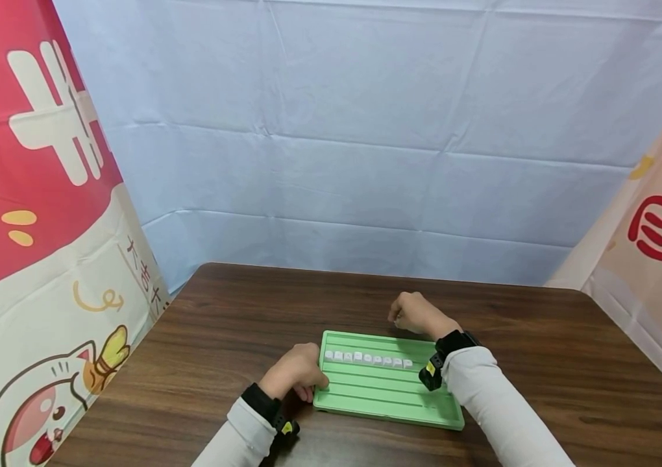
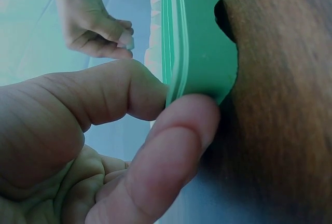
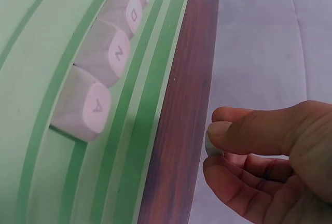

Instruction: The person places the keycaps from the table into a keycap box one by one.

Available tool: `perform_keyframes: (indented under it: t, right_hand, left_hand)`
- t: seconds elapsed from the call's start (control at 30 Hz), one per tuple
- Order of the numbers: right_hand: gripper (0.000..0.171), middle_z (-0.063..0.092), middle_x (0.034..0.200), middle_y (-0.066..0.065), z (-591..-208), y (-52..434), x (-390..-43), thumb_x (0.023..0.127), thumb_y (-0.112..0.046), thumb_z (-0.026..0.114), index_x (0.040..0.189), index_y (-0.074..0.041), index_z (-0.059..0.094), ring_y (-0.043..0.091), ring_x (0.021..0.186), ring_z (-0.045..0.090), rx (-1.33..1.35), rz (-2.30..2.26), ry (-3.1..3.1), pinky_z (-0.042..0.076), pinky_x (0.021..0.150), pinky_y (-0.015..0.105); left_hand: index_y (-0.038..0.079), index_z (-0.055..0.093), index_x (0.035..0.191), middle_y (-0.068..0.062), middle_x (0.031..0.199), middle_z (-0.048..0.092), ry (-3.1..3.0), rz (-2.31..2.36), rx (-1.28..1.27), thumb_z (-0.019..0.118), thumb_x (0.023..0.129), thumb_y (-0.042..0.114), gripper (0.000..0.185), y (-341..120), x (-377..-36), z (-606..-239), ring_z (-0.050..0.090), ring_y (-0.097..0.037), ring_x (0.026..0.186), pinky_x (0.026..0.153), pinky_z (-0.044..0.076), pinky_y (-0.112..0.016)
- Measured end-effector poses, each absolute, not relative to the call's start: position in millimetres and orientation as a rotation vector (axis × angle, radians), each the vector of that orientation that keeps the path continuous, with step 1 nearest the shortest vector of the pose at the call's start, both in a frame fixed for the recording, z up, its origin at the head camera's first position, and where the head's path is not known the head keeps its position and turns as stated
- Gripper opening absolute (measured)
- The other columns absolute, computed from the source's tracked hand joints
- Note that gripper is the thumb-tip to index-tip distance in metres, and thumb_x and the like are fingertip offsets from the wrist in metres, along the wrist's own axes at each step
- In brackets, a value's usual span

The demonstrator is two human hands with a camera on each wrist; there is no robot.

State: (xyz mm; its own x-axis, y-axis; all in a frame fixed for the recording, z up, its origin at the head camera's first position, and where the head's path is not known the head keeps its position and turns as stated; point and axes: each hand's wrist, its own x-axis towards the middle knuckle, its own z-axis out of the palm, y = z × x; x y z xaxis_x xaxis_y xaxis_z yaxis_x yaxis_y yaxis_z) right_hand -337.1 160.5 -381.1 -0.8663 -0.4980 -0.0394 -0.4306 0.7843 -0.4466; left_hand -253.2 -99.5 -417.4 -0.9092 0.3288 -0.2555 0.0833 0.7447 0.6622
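A light green tray (image 1: pixel 389 405) with ridged rows lies on the table, and one row carries white keycaps (image 1: pixel 368 358). Letters such as A, N and D show on the keycaps (image 3: pixel 96 107) in the right wrist view. My left hand (image 1: pixel 296 371) pinches the tray's left side between thumb and finger, close to a corner in the left wrist view. Beyond the tray's far edge, my right hand (image 1: pixel 418 314) is raised and pinches a small pale keycap (image 3: pixel 211 149) between thumb and fingers. Fingertips cover most of that keycap, so its letter is hidden.
The dark wooden table (image 1: pixel 237 311) extends around the tray on all sides. A pale blue cloth (image 1: pixel 354 162) hangs behind it. Printed cloths hang at the left (image 1: pixel 45 259) and right (image 1: pixel 658 292). Black camera straps (image 1: pixel 263 405) sit on both wrists.
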Motion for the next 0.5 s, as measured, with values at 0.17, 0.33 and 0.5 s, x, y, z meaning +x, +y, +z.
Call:
perform_keyframes:
  t: [0.17,0.33,0.5]
  right_hand:
    - [0.013,0.063,0.089,0.008,-381.2,161.6,-337.4,0.085,0.005,0.061,0.093,-0.001,0.069,0.022,0.078,0.06,-0.744,-0.63,2.822,0.05,0.065,0.034]
    - [0.012,0.057,0.081,0.003,-383.0,163.0,-336.6,0.086,0.006,0.059,0.091,-0.002,0.066,0.017,0.07,0.053,-0.745,-0.626,2.824,0.045,0.06,0.032]
    - [0.013,0.053,0.072,0.001,-384.5,164.8,-331.1,0.084,0.008,0.057,0.086,-0.003,0.064,0.015,0.059,0.046,-0.766,-0.664,2.805,0.038,0.055,0.031]
  left_hand:
    - [0.001,0.058,0.064,-0.01,0.044,0.055,2.587,0.96,0.312,0.066,0.077,-0.003,0.016,-99.0,-253.2,-416.2,0.055,-0.021,0.037,0.038,0.049,-0.034]
    - [0.0,0.058,0.063,-0.011,0.045,0.055,2.581,0.953,0.297,0.066,0.077,-0.003,0.017,-98.7,-253.0,-415.9,0.055,-0.021,0.037,0.038,0.049,-0.034]
    - [0.0,0.058,0.062,-0.011,0.044,0.055,2.586,0.955,0.308,0.066,0.077,-0.003,0.017,-98.5,-253.0,-415.5,0.055,-0.021,0.037,0.038,0.049,-0.034]
